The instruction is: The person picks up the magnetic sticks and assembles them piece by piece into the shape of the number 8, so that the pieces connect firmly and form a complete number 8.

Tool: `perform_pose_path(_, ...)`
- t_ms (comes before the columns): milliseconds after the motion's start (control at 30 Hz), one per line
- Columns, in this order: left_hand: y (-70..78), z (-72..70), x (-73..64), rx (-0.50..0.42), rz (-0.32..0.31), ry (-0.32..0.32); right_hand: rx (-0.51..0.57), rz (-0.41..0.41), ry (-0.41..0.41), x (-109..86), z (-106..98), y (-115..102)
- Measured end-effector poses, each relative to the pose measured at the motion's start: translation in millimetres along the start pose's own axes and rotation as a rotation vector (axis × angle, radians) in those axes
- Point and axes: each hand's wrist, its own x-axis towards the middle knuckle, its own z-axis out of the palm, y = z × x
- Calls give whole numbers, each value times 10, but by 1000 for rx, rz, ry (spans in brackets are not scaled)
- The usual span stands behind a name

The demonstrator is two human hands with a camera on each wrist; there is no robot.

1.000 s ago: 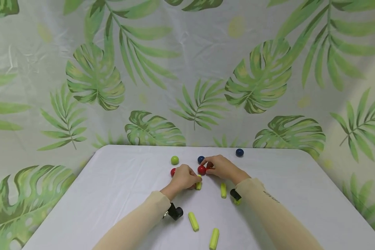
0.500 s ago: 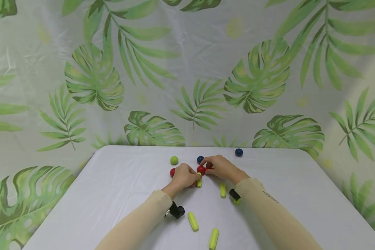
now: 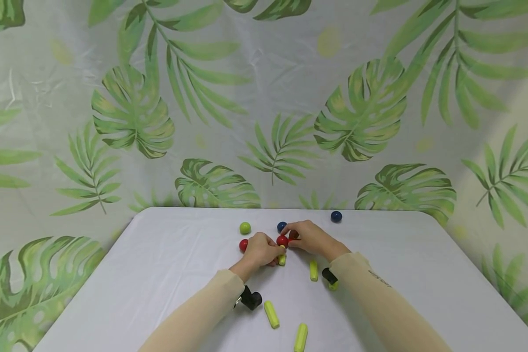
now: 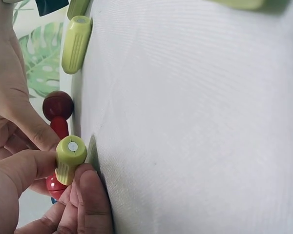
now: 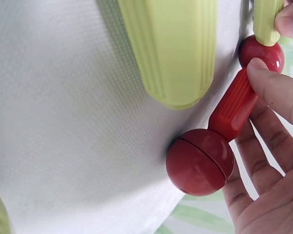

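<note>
My left hand (image 3: 259, 252) pinches a yellow-green grooved magnetic rod (image 4: 71, 158) between thumb and fingers; a pale metal spot shows on its near end. The rod's far end meets a glossy red ball (image 5: 261, 53) in the right wrist view. That ball sits on one end of a red rod (image 5: 234, 107), and a larger-looking dark red ball (image 5: 200, 161) sits on the other end. My right hand (image 3: 312, 237) holds this red piece, its thumb laid on the red rod near the smaller-looking ball and its other fingers behind.
Two yellow-green rods (image 3: 271, 314) lie nearer the front, and another rod (image 3: 314, 270) lies right of the hands. One more is partly hidden under the right wrist camera. A green ball (image 3: 245, 228), blue balls (image 3: 336, 216) and a red ball (image 3: 244, 245) rest toward the back.
The left hand has brought the yellow-green rod slightly rightward, in line under the red ball. The right hand keeps its hold on the red piece, nearly still.
</note>
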Motion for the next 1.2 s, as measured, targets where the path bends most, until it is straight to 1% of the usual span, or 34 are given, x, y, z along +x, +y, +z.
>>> perform_pose_path(200, -10, -3, 1, 6, 9, 1, 2, -1, 0, 1, -3, 1)
perform_pose_path(433, -25, -7, -5, -7, 13, -1, 31, 5, -4, -2, 5, -1)
perform_pose_path(667, -9, -11, -16, -17, 10, -2, 71, 23, -9, 7, 24, -8)
perform_pose_path(967, 7, -19, -41, -21, 12, -9, 76, 26, -5, 24, 39, 4)
perform_pose_path(1200, 17, -35, -55, -55, -14, -21, 69, 18, 10, 19, 51, 19)
